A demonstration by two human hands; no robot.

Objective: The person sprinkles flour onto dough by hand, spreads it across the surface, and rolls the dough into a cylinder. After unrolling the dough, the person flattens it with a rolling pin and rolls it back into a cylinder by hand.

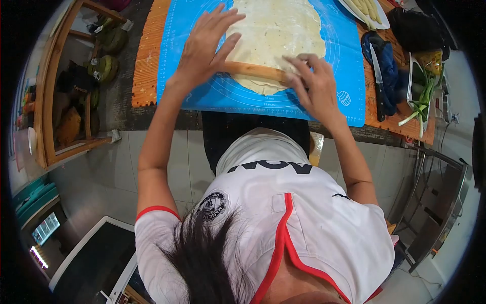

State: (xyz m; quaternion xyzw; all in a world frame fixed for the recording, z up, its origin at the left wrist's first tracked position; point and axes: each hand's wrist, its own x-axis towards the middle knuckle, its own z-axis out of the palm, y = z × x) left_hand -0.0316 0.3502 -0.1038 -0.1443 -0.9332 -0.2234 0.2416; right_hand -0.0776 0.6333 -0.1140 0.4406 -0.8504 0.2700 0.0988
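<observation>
The rolling pin (255, 71) lies across the near edge of the dough sheet (276, 35) on the blue mat (341, 55); the left hand (202, 48), fingers splayed flat, presses its left end and the right hand (314, 83), fingers straight, its right end, neither closed around it. This looks like mid-rolling, and a push toward the far edge would need even weight from both palms

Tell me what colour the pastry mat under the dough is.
The pastry mat is blue with thin white printed circles, clearest in the head view.
</observation>
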